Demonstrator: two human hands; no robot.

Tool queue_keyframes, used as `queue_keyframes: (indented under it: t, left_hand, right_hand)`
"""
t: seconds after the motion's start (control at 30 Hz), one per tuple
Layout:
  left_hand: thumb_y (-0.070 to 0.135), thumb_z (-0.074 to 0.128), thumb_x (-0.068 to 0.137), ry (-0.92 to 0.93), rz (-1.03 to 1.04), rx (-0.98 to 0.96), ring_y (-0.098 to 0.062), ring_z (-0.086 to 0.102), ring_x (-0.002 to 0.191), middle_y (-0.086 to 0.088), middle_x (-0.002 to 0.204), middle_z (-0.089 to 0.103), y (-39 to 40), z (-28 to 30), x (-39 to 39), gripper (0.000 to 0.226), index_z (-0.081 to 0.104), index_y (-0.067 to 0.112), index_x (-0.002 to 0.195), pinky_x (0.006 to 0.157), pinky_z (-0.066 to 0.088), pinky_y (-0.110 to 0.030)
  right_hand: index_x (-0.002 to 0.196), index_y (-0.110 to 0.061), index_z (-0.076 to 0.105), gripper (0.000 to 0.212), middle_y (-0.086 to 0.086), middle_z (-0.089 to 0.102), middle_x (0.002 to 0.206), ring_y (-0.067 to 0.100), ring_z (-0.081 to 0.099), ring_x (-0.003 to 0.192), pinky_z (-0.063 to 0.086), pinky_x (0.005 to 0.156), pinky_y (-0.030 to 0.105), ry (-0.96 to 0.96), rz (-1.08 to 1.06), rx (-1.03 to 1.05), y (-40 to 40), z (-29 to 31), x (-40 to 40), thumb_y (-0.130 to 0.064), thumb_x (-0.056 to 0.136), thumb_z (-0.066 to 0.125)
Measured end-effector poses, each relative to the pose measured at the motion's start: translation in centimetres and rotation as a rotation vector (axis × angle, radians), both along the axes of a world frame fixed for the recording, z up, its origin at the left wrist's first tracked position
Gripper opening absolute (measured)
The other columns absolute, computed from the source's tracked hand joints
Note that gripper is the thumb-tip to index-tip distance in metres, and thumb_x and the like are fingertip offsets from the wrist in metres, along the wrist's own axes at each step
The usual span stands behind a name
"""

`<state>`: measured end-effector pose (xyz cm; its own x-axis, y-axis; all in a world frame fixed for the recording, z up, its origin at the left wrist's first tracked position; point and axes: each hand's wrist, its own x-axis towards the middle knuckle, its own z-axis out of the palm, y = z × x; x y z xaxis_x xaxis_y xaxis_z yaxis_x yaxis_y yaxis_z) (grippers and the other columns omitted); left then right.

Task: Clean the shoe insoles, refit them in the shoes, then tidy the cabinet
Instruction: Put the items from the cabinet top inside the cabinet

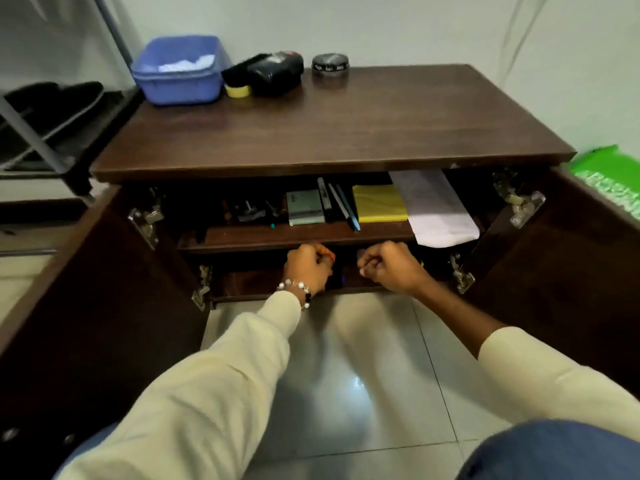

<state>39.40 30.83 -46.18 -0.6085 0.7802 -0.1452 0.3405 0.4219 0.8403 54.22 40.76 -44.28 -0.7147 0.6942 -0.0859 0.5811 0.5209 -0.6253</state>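
Cabinet [332, 119]: one, dark wood.
Cabinet doors: two, a left door [86, 289] and a right door [568, 258], both swung open.
Hinges in view: four, two on each side.
Blue tubs [178, 69]: one, on the worktop.
Round black tins [330, 64]: one.
Black brushes [242, 69]: one, beside a black pouch [277, 76].
Yellow sponges [237, 90]: one.
Yellow pads [379, 207] on the shelf: one.
White paper sheets [436, 209]: one.
Pens [346, 209]: about three; blur makes the count uncertain.
Hands: two, a left hand [306, 268] and a right hand [391, 268].
Beaded bracelets [296, 287]: one.
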Motion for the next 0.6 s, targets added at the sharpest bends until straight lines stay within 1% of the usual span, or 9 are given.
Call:
queue_keyframes:
  t: [0.07,0.13,0.17,0.27,0.33,0.4,0.47,0.53,0.6]
  left_hand:
    - [0.018,0.061,0.088,0.186,-0.143,0.108,-0.008,0.049,0.041,0.003,0.053,0.060,-1.8,3.0,-0.2,0.011,0.067,0.021,0.079,0.050,0.047,-0.024]
    - [0.023,0.060,0.083,0.443,-0.165,0.342,-0.009,0.042,0.042,0.009,0.045,0.046,-3.5,6.6,-0.7,0.010,0.065,0.022,0.075,0.052,0.042,-0.024]
    - [0.025,0.058,0.082,0.524,-0.147,0.461,-0.009,0.042,0.043,0.010,0.045,0.042,-4.0,8.7,-1.2,0.011,0.064,0.021,0.074,0.050,0.041,-0.024]
    - [0.024,0.057,0.085,0.696,-0.065,0.691,-0.014,0.047,0.044,0.009,0.050,0.046,-3.8,14.5,-2.8,0.015,0.064,0.014,0.076,0.049,0.038,-0.024]
    - [0.018,0.060,0.086,0.755,0.027,0.747,-0.015,0.049,0.046,0.004,0.053,0.053,-2.5,17.9,-4.4,0.012,0.066,0.011,0.078,0.051,0.037,-0.025]
    - [0.017,0.060,0.086,0.735,0.124,0.687,-0.018,0.057,0.055,-0.003,0.061,0.063,-0.4,20.2,-6.1,0.011,0.068,0.010,0.083,0.059,0.040,-0.026]
    - [0.016,0.059,0.085,0.699,0.180,0.516,-0.026,0.064,0.077,-0.010,0.084,0.070,1.9,21.1,-7.7,0.014,0.070,0.008,0.090,0.072,0.043,-0.031]
    - [0.015,0.058,0.085,0.671,0.195,0.355,-0.032,0.058,0.100,-0.017,0.108,0.062,3.7,21.1,-9.0,0.021,0.067,0.005,0.102,0.087,0.040,-0.035]
    - [0.016,0.057,0.086,0.701,0.215,0.237,-0.037,0.048,0.112,-0.020,0.122,0.050,4.7,20.7,-10.0,0.030,0.060,0.003,0.114,0.097,0.035,-0.037]
  right_hand:
    - [0.087,-0.011,0.071,0.005,-0.006,0.067,0.066,-0.001,0.058,0.053,0.046,0.059,0.015,0.017,0.114,-0.030,-1.4,3.4,0.3,-0.011,0.081,0.071]
    - [0.086,-0.013,0.072,0.005,-0.001,0.069,0.065,0.006,0.062,0.052,0.049,0.056,0.018,0.078,0.206,-0.067,-2.5,7.7,0.4,-0.015,0.082,0.072]
    - [0.085,-0.013,0.072,0.004,0.002,0.070,0.066,0.010,0.062,0.051,0.049,0.053,0.021,0.123,0.233,-0.088,-2.9,10.0,0.4,-0.017,0.082,0.072]
    - [0.085,-0.010,0.072,0.006,0.006,0.069,0.064,0.017,0.059,0.052,0.048,0.049,0.025,0.312,0.225,-0.148,-3.5,15.4,-0.3,-0.015,0.084,0.070]
    - [0.085,-0.006,0.072,0.007,0.001,0.066,0.063,0.011,0.058,0.055,0.047,0.053,0.023,0.435,0.147,-0.109,-3.1,17.5,-1.4,-0.012,0.084,0.070]
    - [0.085,-0.011,0.073,0.004,-0.003,0.068,0.070,0.006,0.060,0.063,0.051,0.061,0.022,0.485,0.050,-0.004,-1.8,18.4,-3.2,-0.015,0.083,0.071]
    - [0.090,-0.018,0.070,0.009,-0.003,0.069,0.080,0.008,0.062,0.073,0.054,0.072,0.029,0.467,-0.067,0.025,0.2,18.3,-5.5,-0.019,0.082,0.073]
    - [0.103,-0.017,0.065,0.024,0.000,0.066,0.087,0.012,0.060,0.079,0.052,0.079,0.031,0.399,-0.166,0.027,2.3,18.1,-7.7,-0.024,0.081,0.073]
    - [0.115,-0.014,0.059,0.038,0.006,0.062,0.101,0.016,0.058,0.089,0.050,0.086,0.033,0.311,-0.204,0.127,4.2,17.9,-9.9,-0.029,0.082,0.072]
